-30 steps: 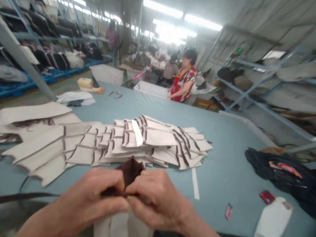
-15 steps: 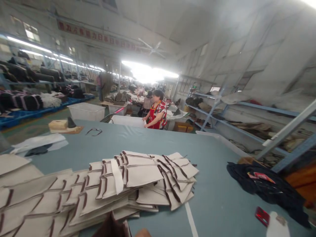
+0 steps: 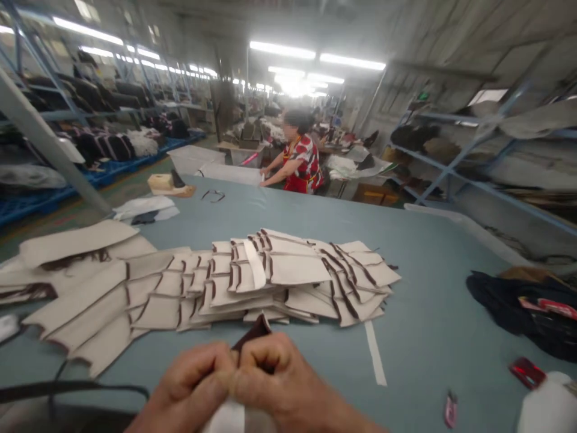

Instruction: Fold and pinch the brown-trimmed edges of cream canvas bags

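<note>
My left hand [image 3: 192,379] and my right hand [image 3: 270,373] meet at the bottom middle, both pinching a dark brown trim piece [image 3: 255,334] at its lower end. Under my fingers hangs an off-white canvas piece [image 3: 228,418], its lower part out of frame. Just beyond my hands lies a loose pile of off-white canvas panels with brown stripes [image 3: 270,276], not touching my fingers. A dark strap [image 3: 74,391] curves across the lower left, near my left hand.
The pale blue table [image 3: 419,270] spreads ahead. Dark clothing [image 3: 518,307], a red phone [image 3: 527,373] and a pink tag [image 3: 451,410] lie to the right. A co-worker in a red apron [image 3: 300,159] stands beyond the far edge, among plastic bins and metal shelves.
My view has tipped back down after swinging up, bringing both hands back into view. They stay together on the brown trim, and the canvas panels have not visibly moved.
</note>
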Motion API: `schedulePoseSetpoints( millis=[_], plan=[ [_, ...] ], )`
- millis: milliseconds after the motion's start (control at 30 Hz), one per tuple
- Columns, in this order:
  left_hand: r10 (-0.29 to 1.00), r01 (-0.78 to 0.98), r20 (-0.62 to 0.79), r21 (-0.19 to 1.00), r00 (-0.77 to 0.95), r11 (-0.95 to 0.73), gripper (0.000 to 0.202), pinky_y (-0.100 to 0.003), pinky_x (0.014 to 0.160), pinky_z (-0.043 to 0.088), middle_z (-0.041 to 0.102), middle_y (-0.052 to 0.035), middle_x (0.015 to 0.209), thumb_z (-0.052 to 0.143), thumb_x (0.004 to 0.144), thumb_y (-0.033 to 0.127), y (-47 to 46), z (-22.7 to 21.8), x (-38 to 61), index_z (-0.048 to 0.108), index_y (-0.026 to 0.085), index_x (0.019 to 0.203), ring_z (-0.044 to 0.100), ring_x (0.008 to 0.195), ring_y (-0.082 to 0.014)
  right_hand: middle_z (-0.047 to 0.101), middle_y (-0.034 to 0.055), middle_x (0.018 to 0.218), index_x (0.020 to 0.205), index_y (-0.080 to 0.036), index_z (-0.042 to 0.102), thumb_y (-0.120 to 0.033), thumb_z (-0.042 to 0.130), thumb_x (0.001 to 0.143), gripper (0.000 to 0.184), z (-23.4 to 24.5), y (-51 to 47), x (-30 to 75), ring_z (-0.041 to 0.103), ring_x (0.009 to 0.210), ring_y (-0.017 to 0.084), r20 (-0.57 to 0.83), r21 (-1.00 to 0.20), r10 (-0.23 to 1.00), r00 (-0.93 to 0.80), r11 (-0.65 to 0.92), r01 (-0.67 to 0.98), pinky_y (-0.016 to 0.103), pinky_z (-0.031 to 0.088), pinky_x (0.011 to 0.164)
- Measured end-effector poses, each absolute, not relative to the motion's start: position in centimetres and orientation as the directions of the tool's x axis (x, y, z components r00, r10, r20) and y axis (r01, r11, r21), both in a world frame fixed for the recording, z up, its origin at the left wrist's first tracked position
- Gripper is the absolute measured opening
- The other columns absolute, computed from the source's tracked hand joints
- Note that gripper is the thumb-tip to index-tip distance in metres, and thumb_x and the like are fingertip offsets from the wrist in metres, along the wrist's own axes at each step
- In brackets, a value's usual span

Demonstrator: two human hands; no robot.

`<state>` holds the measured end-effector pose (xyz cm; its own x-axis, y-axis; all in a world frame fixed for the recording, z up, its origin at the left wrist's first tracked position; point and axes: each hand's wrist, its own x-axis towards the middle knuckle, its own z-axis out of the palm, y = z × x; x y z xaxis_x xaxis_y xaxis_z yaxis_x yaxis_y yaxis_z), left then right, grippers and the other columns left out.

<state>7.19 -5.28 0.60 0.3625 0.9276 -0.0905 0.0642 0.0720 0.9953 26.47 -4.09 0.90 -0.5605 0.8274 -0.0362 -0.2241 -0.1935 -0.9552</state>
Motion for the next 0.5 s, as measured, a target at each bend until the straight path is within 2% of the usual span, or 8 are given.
schedulePoseSetpoints(
  millis=[100,233,400,500],
  plan=[
    [0.917,0.047,-0.081,0.997,0.39,0.068,0.06,-0.022,0.052,0.036,0.046,0.0025,0.063,0.068,0.092,0.069,-5.0,1.0,7.3,0.055,0.018,0.065,0.041,0.058,-0.0116,0.031,-0.0085,0.056,0.056,-0.021,0.037,-0.053,0.081,0.085,0.061,2.4,-3.4,26.8,0.025,0.054,0.007,0.062,-0.981,0.814,-0.578,-0.058,-0.185,0.025,0.019,0.05],
    [0.934,-0.047,-0.069,0.995,0.351,0.091,0.058,-0.021,0.051,0.033,0.043,0.0043,0.064,0.068,0.094,0.067,-4.8,1.3,7.8,0.054,0.018,0.068,0.037,0.057,-0.0099,0.029,-0.0083,0.054,0.058,-0.023,0.035,-0.033,0.06,0.09,0.043,2.2,-2.9,26.3,0.025,0.051,0.007,0.162,-0.987,0.868,-0.47,0.136,-0.09,0.024,0.021,0.049],
    [0.951,-0.208,-0.09,0.965,0.297,0.157,0.052,-0.021,0.049,0.032,0.041,0.0064,0.064,0.071,0.094,0.064,-5.0,0.8,9.3,0.055,0.019,0.073,0.034,0.053,-0.0082,0.028,-0.0075,0.054,0.06,-0.024,0.032,-0.027,0.049,0.089,0.034,1.6,-3.0,25.6,0.028,0.05,0.008,0.282,-0.951,0.908,-0.31,0.307,0.034,0.025,0.024,0.049],
    [0.95,-0.229,-0.104,0.957,0.295,0.176,0.052,-0.021,0.049,0.03,0.038,0.0075,0.061,0.069,0.095,0.065,-4.5,0.4,9.6,0.054,0.02,0.076,0.031,0.052,-0.0085,0.032,-0.0065,0.056,0.062,-0.025,0.033,-0.027,0.045,0.092,0.032,1.3,-2.3,26.0,0.032,0.051,0.009,0.288,-0.935,0.908,-0.303,0.335,0.114,0.026,0.026,0.052]
  ],
)
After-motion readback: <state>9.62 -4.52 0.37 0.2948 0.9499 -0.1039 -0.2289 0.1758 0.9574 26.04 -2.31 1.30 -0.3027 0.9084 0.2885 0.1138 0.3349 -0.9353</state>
